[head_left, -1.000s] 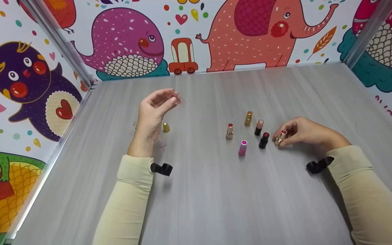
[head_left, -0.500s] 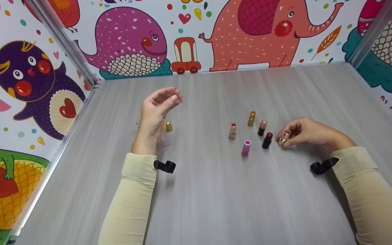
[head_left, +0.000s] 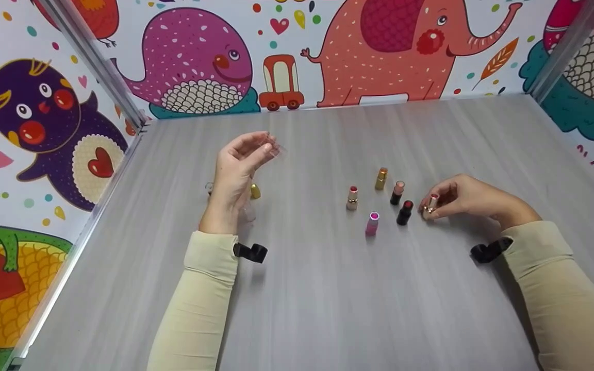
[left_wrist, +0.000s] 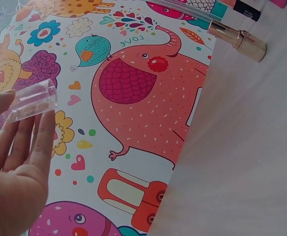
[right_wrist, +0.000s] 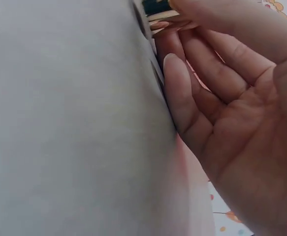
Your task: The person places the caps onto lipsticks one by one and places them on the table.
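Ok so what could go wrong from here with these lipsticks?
The right hand might knock over the red-tipped black lipstick standing close by. The uncapped gold lipstick in that hand's grip could smear. And the clear cap, pinched in the left hand, might slip out.

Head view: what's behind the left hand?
Right of it: gold cap, partly covered clear cap. Left: edge of a clear piece. Anything fully behind the left hand is hidden.

grey streaked table (head_left: 317, 299), white back wall (head_left: 310, 85), printed coral elephant (head_left: 379, 67), purple whale (head_left: 188, 56), red car (head_left: 281, 99)
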Tool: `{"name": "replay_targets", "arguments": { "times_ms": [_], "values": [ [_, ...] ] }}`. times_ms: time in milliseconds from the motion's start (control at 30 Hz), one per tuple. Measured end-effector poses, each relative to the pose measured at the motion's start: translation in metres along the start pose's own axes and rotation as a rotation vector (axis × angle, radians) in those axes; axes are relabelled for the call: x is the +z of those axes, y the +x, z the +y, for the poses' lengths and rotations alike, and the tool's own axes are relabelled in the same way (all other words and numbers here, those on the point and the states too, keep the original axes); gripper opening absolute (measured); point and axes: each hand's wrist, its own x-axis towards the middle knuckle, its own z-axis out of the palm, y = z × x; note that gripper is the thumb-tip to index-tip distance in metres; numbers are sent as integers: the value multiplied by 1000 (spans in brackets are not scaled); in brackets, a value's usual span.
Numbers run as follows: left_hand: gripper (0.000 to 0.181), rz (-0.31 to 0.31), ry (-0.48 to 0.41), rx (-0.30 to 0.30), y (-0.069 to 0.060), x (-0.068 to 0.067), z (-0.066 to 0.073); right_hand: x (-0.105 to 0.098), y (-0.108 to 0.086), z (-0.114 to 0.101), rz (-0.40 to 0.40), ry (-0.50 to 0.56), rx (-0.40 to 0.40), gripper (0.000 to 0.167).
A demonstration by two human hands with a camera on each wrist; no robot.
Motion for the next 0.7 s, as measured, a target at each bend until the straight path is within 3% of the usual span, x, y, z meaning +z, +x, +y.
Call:
{"name": "replay_targets", "arguments": {
  "times_ms": [433, 700],
  "values": [
    [17, -1, -2, -7, -1, 1, 0, -8, -5, -29, 189, -141, 146, 24],
    [18, -8, -22, -15, 0, 4, 0, -10, -5, -45, 333, -188, 128, 40]
  ]
}}
